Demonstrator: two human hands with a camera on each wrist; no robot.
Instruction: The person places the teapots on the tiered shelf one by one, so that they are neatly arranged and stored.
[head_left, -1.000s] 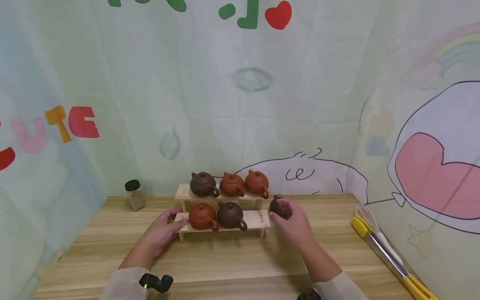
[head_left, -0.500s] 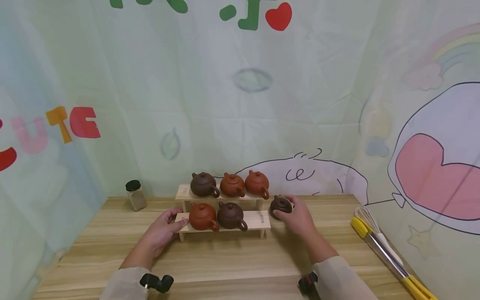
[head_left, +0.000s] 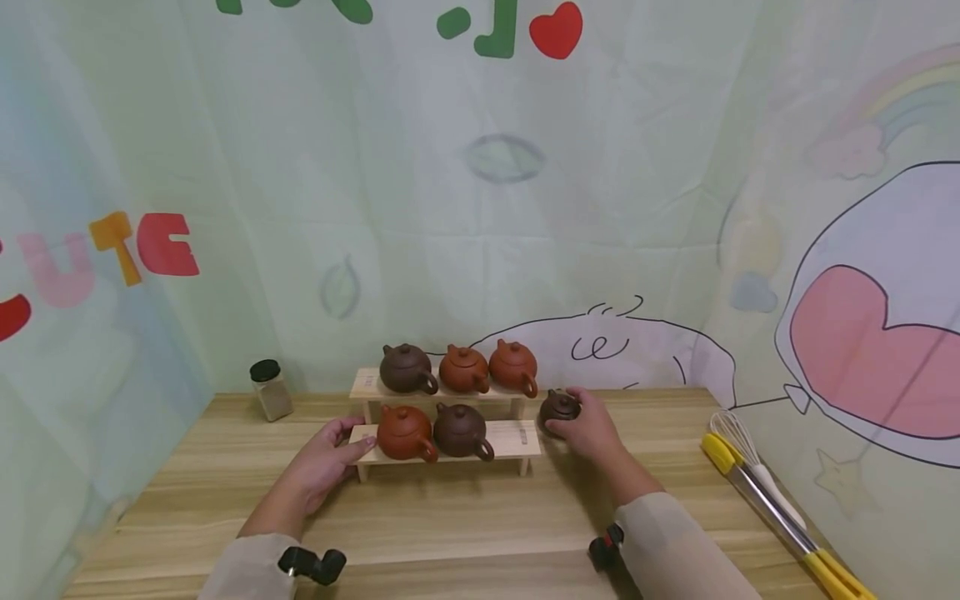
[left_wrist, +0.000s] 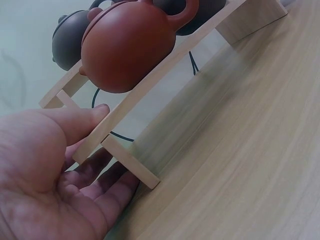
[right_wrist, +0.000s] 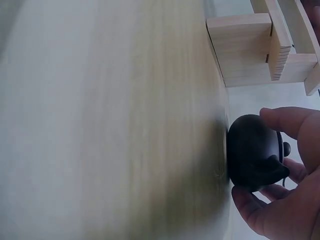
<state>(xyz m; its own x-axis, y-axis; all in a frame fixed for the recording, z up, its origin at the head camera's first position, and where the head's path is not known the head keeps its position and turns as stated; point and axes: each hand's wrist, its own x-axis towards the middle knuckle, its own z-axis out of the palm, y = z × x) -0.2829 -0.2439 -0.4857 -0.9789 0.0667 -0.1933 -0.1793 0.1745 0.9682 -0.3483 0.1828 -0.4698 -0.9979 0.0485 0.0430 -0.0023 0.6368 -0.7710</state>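
Note:
A two-tier wooden stand (head_left: 506, 438) carries small clay teapots. My left hand (head_left: 324, 460) grips the left end of its lower shelf, thumb on top and fingers underneath, as the left wrist view shows. Near that thumb sits a reddish-brown teapot (left_wrist: 127, 47), with a dark brown teapot (head_left: 460, 431) to its right. To the right of the stand, a small dark teapot (right_wrist: 252, 150) rests on the table. My right hand (head_left: 595, 425) holds it from the right side, thumb and fingers around its body; some fingers are partly hidden behind it.
On the upper shelf stand a dark teapot (head_left: 405, 368) and two reddish-brown teapots, including one at the right (head_left: 513, 365). A black-lidded jar (head_left: 271, 390) is at the back left. Yellow-ended tongs (head_left: 772, 500) and a whisk (head_left: 757, 458) lie along the right edge.
My right hand has shifted from over the small dark teapot to its right side, leaving more of the teapot visible. My left hand and the stand have stayed in place.

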